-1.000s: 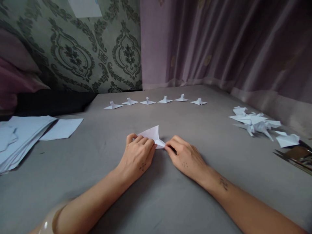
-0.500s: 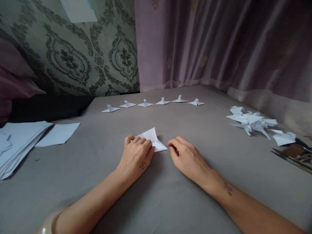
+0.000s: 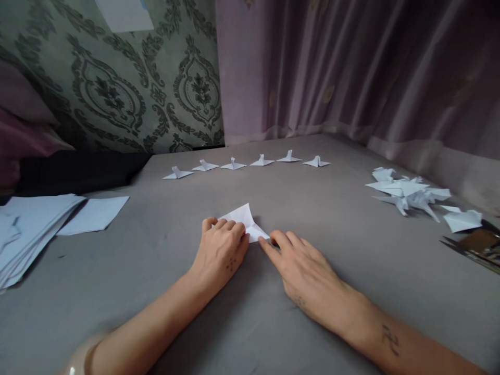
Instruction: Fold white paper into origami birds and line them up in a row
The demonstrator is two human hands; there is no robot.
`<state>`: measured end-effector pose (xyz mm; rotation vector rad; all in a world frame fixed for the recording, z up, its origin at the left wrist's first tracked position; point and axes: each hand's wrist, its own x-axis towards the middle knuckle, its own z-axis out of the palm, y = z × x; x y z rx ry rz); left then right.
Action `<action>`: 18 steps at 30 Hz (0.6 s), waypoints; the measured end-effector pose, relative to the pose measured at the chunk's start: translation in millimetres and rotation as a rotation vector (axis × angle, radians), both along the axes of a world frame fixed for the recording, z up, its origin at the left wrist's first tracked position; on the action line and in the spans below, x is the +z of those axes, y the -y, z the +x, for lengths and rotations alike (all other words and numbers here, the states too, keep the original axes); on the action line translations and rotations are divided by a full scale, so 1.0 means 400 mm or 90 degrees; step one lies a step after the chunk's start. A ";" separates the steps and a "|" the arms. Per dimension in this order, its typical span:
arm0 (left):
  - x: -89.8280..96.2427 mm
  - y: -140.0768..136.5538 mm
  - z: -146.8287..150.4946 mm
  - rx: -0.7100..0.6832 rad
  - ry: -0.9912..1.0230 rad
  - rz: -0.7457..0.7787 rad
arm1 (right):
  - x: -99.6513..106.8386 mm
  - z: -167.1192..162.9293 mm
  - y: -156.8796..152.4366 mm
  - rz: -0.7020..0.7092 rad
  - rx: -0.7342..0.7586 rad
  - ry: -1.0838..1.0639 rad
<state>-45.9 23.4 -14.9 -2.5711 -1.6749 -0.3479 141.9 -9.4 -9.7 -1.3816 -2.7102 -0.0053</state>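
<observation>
Right fingers (image 3: 279, 240) back on folded paper (image 3: 239, 213), pinching tip, left fingers (image 3: 229, 226) holding it

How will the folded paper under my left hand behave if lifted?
The folded paper is probably light, looking so thin. Its visible creases likely stiffen it somewhat. The narrow right tip may bend easily.

I can read no word, number or brand around the folded paper (image 3: 246, 212). Nearer me than that paper, dark dots (image 3: 231, 264) mark my left hand (image 3: 223, 242) and my right hand (image 3: 310, 276), with unreadable strokes (image 3: 390, 341) on my right forearm (image 3: 375, 330); left of it, the sheet stack (image 3: 42, 224) bears an illegible scrawl (image 3: 14, 224).
</observation>
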 end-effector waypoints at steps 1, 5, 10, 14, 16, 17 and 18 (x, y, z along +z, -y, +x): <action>0.000 0.000 0.000 -0.003 0.001 0.001 | 0.003 0.002 0.003 -0.002 0.000 0.000; -0.001 0.000 -0.001 -0.006 0.008 0.003 | 0.017 0.016 0.004 -0.031 -0.012 -0.024; -0.006 0.001 -0.001 0.002 0.012 0.016 | 0.026 0.018 -0.014 -0.068 -0.039 -0.077; -0.012 0.004 0.000 0.003 0.009 0.028 | 0.019 -0.010 -0.027 -0.037 -0.067 -0.177; -0.014 0.005 0.001 0.002 0.008 0.029 | 0.011 -0.024 -0.029 -0.029 -0.048 -0.224; -0.015 0.004 0.001 0.004 0.012 0.027 | 0.007 -0.030 -0.029 -0.034 -0.036 -0.232; -0.015 0.002 -0.001 0.007 0.023 0.020 | 0.003 -0.034 -0.028 -0.041 -0.025 -0.229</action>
